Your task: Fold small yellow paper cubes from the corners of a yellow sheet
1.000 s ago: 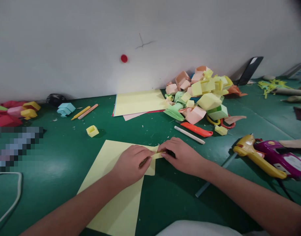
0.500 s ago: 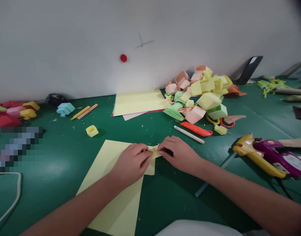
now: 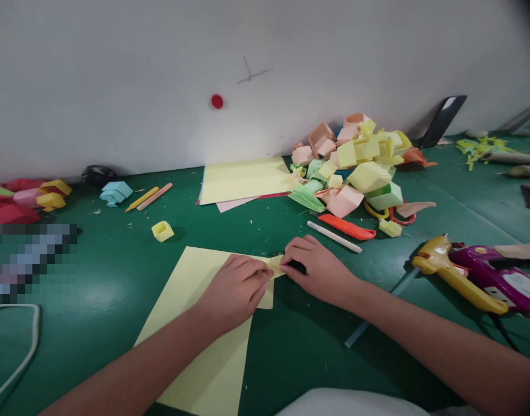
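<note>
The small yellow strip (image 3: 275,267) was pinched between the left hand (image 3: 234,289) and right hand (image 3: 319,268), atop the yellow sheet's (image 3: 195,323) corner. Hands had been moved closer; folding probably continued.

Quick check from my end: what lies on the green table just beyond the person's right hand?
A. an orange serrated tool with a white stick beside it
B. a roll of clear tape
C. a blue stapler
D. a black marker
A: just past the right hand, the orange serrated tool lies on the green table with the white stick alongside it, in front of the pile of folded paper pieces.
</note>
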A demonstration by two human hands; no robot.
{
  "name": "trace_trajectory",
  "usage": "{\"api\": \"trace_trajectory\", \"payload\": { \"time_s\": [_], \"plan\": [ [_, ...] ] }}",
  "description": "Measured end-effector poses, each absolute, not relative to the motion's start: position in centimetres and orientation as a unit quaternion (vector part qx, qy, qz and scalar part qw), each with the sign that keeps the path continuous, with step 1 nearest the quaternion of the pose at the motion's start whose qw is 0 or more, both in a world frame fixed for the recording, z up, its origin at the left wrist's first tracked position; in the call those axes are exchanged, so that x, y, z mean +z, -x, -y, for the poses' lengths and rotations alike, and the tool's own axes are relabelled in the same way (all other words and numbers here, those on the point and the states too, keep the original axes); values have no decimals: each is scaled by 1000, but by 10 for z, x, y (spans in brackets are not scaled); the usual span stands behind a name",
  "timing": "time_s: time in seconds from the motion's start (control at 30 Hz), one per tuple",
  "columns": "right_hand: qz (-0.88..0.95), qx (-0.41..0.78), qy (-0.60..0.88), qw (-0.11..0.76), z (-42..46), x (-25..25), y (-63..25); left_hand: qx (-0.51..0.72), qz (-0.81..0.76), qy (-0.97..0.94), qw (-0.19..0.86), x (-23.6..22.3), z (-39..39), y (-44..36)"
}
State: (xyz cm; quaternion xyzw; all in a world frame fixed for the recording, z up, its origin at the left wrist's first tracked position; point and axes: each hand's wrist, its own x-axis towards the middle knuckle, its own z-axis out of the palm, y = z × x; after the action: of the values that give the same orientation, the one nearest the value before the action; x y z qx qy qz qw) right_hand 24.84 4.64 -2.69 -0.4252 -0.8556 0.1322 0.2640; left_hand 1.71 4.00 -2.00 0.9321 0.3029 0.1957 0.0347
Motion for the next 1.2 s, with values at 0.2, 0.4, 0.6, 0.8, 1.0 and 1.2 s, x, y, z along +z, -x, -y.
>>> {"api": "trace_trajectory", "payload": {
  "time_s": [0.2,0.4,0.6,0.8,1.0,1.2],
  "plan": [
    [903,121,316,265,-43,-25,-255,167,-308,-937,7,-20,-37,-18],
    [920,117,300,221,-38,-24,-259,135,-305,-941,-57,-15,-29,-18],
    [921,118,286,238,-36,-22,-260,136,-328,-931,-87,-12,-4,-29],
    [924,105,309,201,-31,-14,-261,109,-367,-920,-83,-14,9,-32],
    [895,180,341,224,-33,-14,-269,56,-379,-919,-87,-16,15,-29],
    [902,152,339,221,-33,-13,-267,0,-390,-920,-43,-7,14,-28]
  ]
}}
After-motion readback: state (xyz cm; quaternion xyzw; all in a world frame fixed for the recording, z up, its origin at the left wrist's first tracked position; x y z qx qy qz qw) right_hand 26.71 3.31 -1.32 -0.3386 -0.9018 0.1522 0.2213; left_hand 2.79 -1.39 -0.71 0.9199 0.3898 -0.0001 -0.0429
